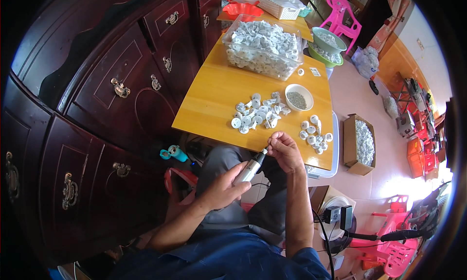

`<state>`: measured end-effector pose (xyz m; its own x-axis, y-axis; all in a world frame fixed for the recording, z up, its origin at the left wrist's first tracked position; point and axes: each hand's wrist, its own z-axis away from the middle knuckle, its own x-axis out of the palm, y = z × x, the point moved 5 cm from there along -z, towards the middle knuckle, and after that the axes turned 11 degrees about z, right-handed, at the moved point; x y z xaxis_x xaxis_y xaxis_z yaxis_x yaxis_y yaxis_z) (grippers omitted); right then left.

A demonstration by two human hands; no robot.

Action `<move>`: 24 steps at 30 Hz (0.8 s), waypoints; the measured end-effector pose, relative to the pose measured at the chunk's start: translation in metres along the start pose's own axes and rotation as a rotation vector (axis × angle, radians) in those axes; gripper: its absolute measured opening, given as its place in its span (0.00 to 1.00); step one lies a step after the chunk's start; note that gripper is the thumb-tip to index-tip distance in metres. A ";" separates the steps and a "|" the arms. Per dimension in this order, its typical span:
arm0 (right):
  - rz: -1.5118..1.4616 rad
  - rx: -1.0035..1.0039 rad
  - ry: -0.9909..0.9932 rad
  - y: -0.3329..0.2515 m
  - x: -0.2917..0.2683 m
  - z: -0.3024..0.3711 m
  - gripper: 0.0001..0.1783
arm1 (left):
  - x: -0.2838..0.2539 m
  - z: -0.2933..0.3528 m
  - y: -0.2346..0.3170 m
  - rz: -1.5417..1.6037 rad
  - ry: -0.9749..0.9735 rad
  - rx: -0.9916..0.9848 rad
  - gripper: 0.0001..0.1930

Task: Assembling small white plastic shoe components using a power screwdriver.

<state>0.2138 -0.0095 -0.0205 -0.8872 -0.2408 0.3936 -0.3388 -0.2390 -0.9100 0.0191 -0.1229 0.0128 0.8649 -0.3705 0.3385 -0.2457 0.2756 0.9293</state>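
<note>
Silvery cylindrical tool wrapped in left fingers, right fingers nearly together beside its black taper, hold unclear.

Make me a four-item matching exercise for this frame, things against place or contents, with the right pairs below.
1. Tool
2. Bowl
3. Clear bin
4. Cardboard box

A. On the floor
B. Holding small grey pieces
C. In the left hand
D. On the table, heaped with white parts

Pairs: 1-C, 2-B, 3-D, 4-A
</note>
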 end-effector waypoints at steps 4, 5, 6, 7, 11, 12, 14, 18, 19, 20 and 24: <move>-0.058 0.004 -0.058 0.000 0.000 -0.001 0.04 | 0.003 0.001 0.004 0.102 -0.035 -0.012 0.31; -0.074 0.002 -0.074 0.000 0.002 -0.002 0.05 | 0.003 0.000 0.004 0.103 -0.035 -0.013 0.31; -0.074 0.003 -0.073 -0.001 0.001 -0.002 0.05 | 0.003 0.000 0.005 0.092 -0.036 -0.003 0.30; -0.092 -0.001 -0.092 -0.001 0.002 -0.003 0.05 | 0.003 0.000 0.005 0.082 -0.037 0.008 0.30; -0.160 -0.033 -0.144 -0.003 0.005 -0.005 0.05 | 0.004 0.000 0.009 0.235 -0.064 -0.035 0.30; -0.160 -0.032 -0.143 -0.003 0.006 -0.005 0.05 | 0.005 0.000 0.013 0.262 -0.072 -0.045 0.30; -0.203 -0.048 -0.137 -0.003 0.008 -0.005 0.05 | 0.005 0.000 0.013 0.289 -0.079 -0.056 0.30; -0.087 0.042 -0.055 -0.005 0.008 -0.007 0.05 | 0.001 0.002 0.009 -0.026 0.004 0.039 0.31; -0.058 0.061 -0.036 -0.005 0.008 -0.008 0.05 | 0.001 0.002 0.012 -0.223 0.058 0.127 0.31; -0.029 0.080 -0.017 -0.004 0.007 -0.009 0.05 | 0.002 0.002 0.010 -0.222 0.059 0.127 0.31; 0.038 0.113 0.006 -0.002 0.005 -0.009 0.05 | -0.001 0.002 0.006 -0.477 0.137 0.290 0.33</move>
<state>0.2069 -0.0017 -0.0177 -0.9007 -0.2462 0.3580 -0.2679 -0.3340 -0.9037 0.0162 -0.1233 0.0181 0.9537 -0.2701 -0.1326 0.0927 -0.1555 0.9835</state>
